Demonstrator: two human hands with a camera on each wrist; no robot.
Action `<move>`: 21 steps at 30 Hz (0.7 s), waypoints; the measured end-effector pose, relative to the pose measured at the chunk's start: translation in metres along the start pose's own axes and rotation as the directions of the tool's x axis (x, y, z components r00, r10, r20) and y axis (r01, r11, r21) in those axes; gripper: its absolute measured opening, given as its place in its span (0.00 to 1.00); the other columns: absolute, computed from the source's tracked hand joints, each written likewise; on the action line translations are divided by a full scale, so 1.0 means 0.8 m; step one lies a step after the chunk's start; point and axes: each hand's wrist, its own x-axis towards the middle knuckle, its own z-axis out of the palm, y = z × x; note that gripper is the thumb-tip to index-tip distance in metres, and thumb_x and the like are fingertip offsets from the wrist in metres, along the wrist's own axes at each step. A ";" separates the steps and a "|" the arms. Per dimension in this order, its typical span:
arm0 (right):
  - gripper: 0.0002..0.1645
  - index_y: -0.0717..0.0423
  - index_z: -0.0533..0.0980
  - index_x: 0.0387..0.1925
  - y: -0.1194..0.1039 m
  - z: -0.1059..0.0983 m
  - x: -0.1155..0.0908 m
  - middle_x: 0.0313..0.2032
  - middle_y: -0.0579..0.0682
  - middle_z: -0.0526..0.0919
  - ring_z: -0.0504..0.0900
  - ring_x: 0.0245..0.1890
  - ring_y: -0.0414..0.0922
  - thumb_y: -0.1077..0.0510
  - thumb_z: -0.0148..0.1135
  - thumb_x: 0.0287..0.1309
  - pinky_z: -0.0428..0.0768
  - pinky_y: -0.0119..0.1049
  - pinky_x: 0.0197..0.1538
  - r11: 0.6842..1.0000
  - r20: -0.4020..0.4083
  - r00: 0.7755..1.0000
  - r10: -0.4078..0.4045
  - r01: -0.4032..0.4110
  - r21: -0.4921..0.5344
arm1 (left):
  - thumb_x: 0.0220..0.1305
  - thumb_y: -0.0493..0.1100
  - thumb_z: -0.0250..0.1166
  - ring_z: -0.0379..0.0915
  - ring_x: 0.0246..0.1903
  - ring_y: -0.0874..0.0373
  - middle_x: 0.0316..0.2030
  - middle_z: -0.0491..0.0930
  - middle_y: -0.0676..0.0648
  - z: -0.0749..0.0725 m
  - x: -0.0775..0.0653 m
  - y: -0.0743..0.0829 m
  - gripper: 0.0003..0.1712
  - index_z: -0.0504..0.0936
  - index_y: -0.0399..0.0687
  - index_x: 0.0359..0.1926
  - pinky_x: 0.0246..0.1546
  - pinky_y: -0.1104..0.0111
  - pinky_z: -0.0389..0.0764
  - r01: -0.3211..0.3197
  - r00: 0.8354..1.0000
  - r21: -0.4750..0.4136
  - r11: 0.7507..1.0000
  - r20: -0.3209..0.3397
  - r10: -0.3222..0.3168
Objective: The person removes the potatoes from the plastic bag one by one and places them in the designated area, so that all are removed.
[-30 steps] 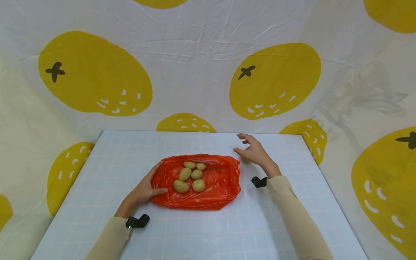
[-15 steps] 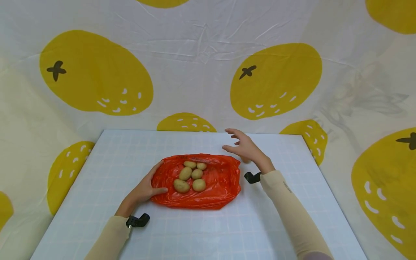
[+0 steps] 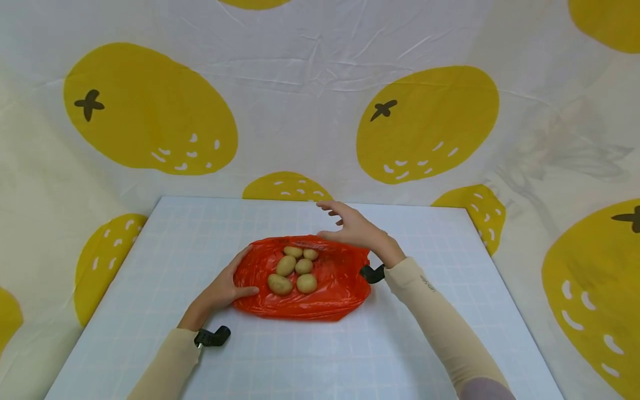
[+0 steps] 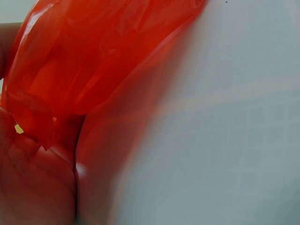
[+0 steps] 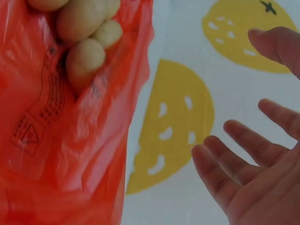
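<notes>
A red plastic bag lies with its mouth spread upward, and several potatoes show inside it. My left hand grips the bag's left side, its thumb over the rim and fingers along the outer wall. The left wrist view shows the red film against the palm. Over the bag's far right rim hovers my right hand, fingers spread and holding nothing. In the right wrist view, its fingers stand apart from the bag, where printed marks and potatoes are visible.
The bag sits on a table covered in a pale checked cloth. A white curtain printed with big yellow fruit hangs behind and at both sides. Each wrist carries a small black camera, such as the left one.
My right hand has moved left, from beyond the bag's right end to above its far rim. A small brownish thing beneath that hand is now hidden. The left hand keeps its place.
</notes>
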 end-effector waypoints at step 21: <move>0.43 0.53 0.64 0.75 -0.015 0.061 0.015 0.71 0.56 0.71 0.72 0.69 0.55 0.52 0.71 0.63 0.74 0.53 0.70 0.996 0.200 0.977 -0.069 0.078 -0.038 | 0.57 0.46 0.77 0.44 0.78 0.31 0.82 0.44 0.38 0.000 -0.001 0.000 0.63 0.44 0.59 0.83 0.72 0.32 0.55 -0.001 1.000 -0.012 1.000 0.004 0.001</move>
